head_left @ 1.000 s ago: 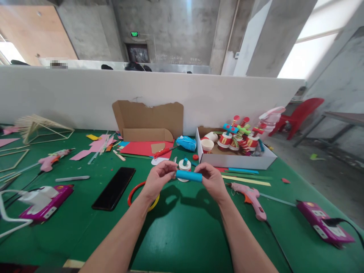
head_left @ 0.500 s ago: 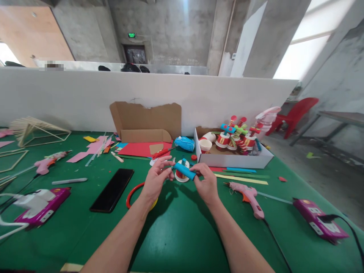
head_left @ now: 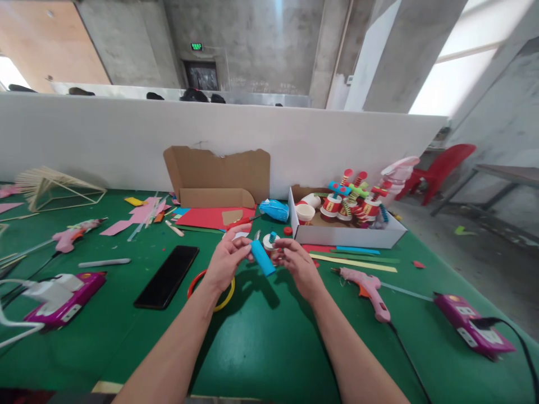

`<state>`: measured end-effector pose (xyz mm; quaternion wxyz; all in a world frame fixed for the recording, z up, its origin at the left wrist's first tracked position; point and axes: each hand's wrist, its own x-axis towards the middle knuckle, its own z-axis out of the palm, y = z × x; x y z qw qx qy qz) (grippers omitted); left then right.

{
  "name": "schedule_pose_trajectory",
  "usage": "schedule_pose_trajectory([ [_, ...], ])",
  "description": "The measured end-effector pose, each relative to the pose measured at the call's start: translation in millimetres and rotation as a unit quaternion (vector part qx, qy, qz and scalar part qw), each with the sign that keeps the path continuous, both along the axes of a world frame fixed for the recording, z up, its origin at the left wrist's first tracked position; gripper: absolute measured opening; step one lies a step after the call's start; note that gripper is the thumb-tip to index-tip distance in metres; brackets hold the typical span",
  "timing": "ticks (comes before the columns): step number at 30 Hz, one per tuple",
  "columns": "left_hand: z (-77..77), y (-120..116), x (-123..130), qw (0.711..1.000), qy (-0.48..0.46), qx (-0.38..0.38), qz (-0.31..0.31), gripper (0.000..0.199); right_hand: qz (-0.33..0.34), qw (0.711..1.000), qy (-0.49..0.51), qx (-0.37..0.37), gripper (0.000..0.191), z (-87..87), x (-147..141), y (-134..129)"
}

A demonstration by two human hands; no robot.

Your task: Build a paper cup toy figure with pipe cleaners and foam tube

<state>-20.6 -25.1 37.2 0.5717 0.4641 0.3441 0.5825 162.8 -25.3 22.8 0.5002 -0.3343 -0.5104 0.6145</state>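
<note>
My left hand (head_left: 227,258) pinches the upper end of a blue paper tube (head_left: 263,258), which slants down to the right above the green table. Just right of the tube is my right hand (head_left: 300,266), its fingers loosely curled and apart, with no object visible in them. Behind the tube and between the hands stands an upturned paper cup (head_left: 269,242) with a folded blue paper strip (head_left: 273,236) on top; the tube and my right fingers partly cover it. A red and yellow ring (head_left: 225,297), perhaps a tape roll, lies under my left wrist.
A white box (head_left: 349,237) holds several decorated cup figures (head_left: 331,205). Pink glue guns lie right (head_left: 366,289) and left (head_left: 71,235), beside purple power strips (head_left: 474,328). A black phone (head_left: 167,278), red-handled scissors (head_left: 238,223), paper strips (head_left: 353,262) and a blue packet (head_left: 274,210) surround the hands.
The blue tube has turned from nearly level to steeply slanted. My right hand has let go of its right end, while my left hand has taken hold of the other end.
</note>
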Motion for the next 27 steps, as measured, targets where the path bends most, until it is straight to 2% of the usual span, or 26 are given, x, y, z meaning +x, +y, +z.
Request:
schedule_pose_trajectory([
  [3,-1.9,-3.3,3.5,0.999,0.018,-0.005,-0.04,0.051,0.09,0.988,0.037,-0.117,0.04,-5.8,-3.7,0.3],
  [5,-3.4,-5.0,6.0,0.998,0.026,-0.009,-0.05,0.049,0.151,0.976,0.051,-0.15,0.045,-7.5,-6.5,-2.6],
  [7,-4.1,-6.0,7.5,0.998,0.037,-0.007,-0.053,0.048,0.183,0.967,0.067,-0.166,0.044,-7.7,-8.3,-6.1],
  [11,-4.3,-6.3,8.1,0.995,0.086,0.021,-0.04,0.044,0.186,0.963,0.085,-0.176,0.04,-8.0,-8.0,-8.0],
  [14,-6.2,-5.7,6.7,0.981,0.16,0.104,0.027,0.039,0.142,0.969,0.101,-0.175,0.038,-9.7,-6.6,-4.8],
  [16,-9.0,-4.8,4.8,0.946,0.245,0.198,0.081,0.038,0.099,0.974,0.115,-0.168,0.037,-10.7,-6.2,-2.3],
  [19,-14.7,-3.2,2.1,0.861,0.387,0.31,0.114,0.045,0.063,0.977,0.129,-0.159,0.038,-11.0,-6.8,-0.1],
  [23,-20.6,-2.2,2.0,0.758,0.522,0.372,0.125,0.056,0.057,0.973,0.151,-0.164,0.044,-9.1,-9.1,-0.6],
  [27,-21.3,-2.6,3.1,0.675,0.604,0.392,0.158,0.053,0.057,0.969,0.169,-0.173,0.043,-6.6,-10.5,-2.1],
])
